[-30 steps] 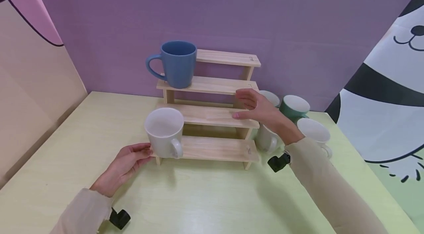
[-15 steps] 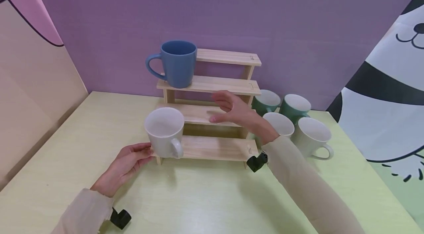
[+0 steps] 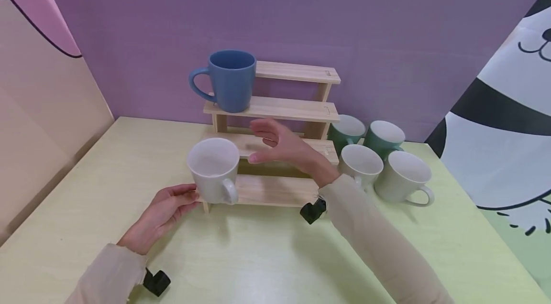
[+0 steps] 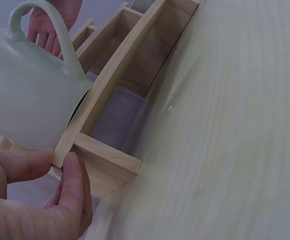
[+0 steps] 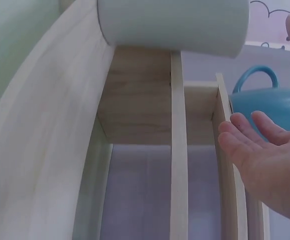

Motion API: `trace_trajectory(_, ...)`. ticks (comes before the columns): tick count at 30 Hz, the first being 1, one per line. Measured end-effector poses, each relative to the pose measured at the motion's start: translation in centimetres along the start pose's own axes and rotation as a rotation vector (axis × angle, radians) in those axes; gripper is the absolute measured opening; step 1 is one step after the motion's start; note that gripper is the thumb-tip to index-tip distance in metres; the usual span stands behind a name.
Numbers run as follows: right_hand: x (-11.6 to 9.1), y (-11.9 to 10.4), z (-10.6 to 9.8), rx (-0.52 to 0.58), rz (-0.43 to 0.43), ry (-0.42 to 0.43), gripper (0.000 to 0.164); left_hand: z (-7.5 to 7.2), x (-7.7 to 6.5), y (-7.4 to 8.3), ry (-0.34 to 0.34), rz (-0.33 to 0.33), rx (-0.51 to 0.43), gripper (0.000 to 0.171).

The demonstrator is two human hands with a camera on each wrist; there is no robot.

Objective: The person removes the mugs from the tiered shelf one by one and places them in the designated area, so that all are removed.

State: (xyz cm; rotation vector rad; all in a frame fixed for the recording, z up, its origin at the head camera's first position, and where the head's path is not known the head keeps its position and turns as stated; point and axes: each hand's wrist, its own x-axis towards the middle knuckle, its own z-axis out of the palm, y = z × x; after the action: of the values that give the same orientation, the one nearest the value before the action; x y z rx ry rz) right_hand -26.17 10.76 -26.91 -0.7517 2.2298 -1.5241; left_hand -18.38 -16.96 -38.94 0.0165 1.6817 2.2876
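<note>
My left hand (image 3: 159, 215) pinches the left end of the lowest step of a four-tier wooden display rack (image 3: 280, 190), thumb above and fingers beneath, as the left wrist view shows. A white mug (image 3: 213, 170) stands on that step's left end, close beside the fingers, its handle turned towards the front right. Over the second step hangs my right hand (image 3: 286, 146), fingers spread from the thumb, holding nothing, to the right of the white mug. Higher up, a blue mug (image 3: 234, 84) stands on the left of the third step, handle pointing left.
Right of the rack two green mugs with pale insides, a nearer one (image 3: 346, 129) and a farther one (image 3: 384, 136), stand behind two white mugs, the left one (image 3: 360, 163) and the right one (image 3: 404, 177). A purple wall (image 3: 387, 31) rises behind the table (image 3: 258, 256).
My right hand has moved left across the rack from its right end towards the white mug, uncovering the mugs on the right. The left hand and the mugs have stayed in place.
</note>
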Motion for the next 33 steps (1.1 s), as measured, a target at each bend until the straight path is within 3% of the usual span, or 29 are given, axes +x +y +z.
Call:
trace_trajectory(6, 0.8, -0.5, 1.5, 0.015, -0.011, -0.03, 0.076, 0.0, 0.1, 0.2, -0.004, 0.003, 0.017, 0.053)
trace_trajectory(11, 1.4, -0.3, 2.3, 0.038, -0.039, -0.072, 0.086, 0.1, 0.0, 0.2, -0.004, 0.003, 0.0, 0.052)
trace_trajectory(18, 2.1, -0.4, 3.6, 0.006, -0.05, -0.107, 0.076, 0.1, 0.0, 0.2, 0.008, -0.005, 0.0, 0.051)
trace_trajectory(24, 2.6, -0.3, 4.4, 0.023, -0.074, -0.152, 0.081, 0.2, 0.1, 0.3, 0.02, -0.009, 0.012, 0.047)
trace_trajectory(33, 2.9, -0.2, 5.2, 0.015, 0.003, -0.17, 0.089, -0.8, 0.3, -0.6, -0.028, 0.034, -0.011, 0.05)
